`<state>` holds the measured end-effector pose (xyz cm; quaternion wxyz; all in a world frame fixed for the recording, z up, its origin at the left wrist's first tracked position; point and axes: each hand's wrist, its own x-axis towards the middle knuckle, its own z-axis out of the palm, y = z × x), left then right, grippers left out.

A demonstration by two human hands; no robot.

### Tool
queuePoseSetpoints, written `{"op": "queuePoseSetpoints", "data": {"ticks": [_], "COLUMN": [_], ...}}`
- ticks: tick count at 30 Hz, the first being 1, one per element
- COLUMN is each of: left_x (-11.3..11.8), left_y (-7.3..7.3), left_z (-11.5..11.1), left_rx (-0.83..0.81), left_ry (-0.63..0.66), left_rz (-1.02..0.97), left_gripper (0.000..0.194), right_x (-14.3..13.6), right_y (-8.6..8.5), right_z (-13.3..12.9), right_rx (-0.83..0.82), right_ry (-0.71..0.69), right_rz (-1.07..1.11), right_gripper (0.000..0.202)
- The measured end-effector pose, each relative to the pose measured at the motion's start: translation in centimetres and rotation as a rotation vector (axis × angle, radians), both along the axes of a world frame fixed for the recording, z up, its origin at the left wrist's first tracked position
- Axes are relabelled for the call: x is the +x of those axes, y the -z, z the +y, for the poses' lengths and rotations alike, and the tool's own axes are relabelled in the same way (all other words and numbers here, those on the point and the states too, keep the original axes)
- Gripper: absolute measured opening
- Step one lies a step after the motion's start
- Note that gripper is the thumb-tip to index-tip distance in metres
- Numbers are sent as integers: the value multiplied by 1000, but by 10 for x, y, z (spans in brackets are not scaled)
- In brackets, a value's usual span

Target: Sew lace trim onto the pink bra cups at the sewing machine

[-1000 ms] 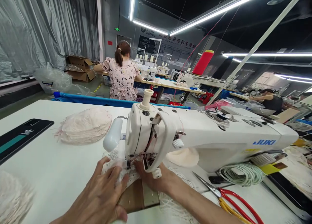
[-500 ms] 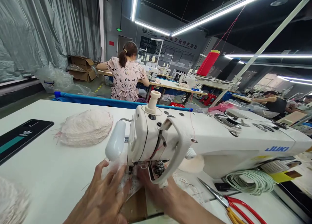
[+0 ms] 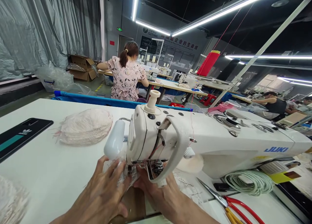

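Observation:
My left hand (image 3: 101,188) lies over a piece of white lace fabric (image 3: 133,176), fingers spread and pressing it down left of the needle area. On the other side, my right hand (image 3: 162,190) grips the lace's near edge with thumb and finger, partly hidden behind the curved white guard of the sewing machine (image 3: 156,136). The lace runs beneath the presser foot (image 3: 129,168). Red thread passes down the machine head. A rounded pale lamp (image 3: 114,141) hangs just beyond my left fingertips.
Beyond my hands sits a stack of white lace pieces (image 3: 85,126), with a black phone (image 3: 23,136) to its left. Red-handled scissors (image 3: 226,201) and a coiled pale cord (image 3: 250,182) lie at right. A person (image 3: 128,76) sits ahead at another table.
Both hands shift slightly at the needle, and the left fingers settle flatter on the lace. The thumb of my right hand now shows beside the fabric edge.

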<state>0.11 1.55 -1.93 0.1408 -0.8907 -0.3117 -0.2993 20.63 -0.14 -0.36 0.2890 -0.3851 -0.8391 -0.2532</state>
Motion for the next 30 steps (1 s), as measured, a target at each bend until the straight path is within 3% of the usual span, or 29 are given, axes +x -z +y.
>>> {"op": "queuePoseSetpoints", "data": {"ticks": [3, 7, 11, 16, 23, 30], "left_x": [-1, 0, 4, 7, 15, 18], "left_y": [14, 30, 19, 8, 13, 1], "left_z": [2, 3, 1, -4, -14, -26], "left_rx": [-23, -48, -13, -77, -31, -23], "left_ry": [-21, -58, -39, -28, 20, -38], "left_rz": [11, -7, 0, 60, 0, -95], "left_gripper": [58, 66, 61, 53, 10, 20], "right_x": [1, -2, 1, 10, 13, 12], "right_y": [6, -3, -15, -14, -16, -14], "right_z": [-2, -3, -3, -6, -7, -13], "right_rx": [10, -163, -255, -295, -355, -427], "right_ry": [28, 31, -106, -285, -305, -255], "right_rz": [6, 8, -18, -56, -25, -40], "right_gripper": [23, 20, 25, 27, 32, 21]}}
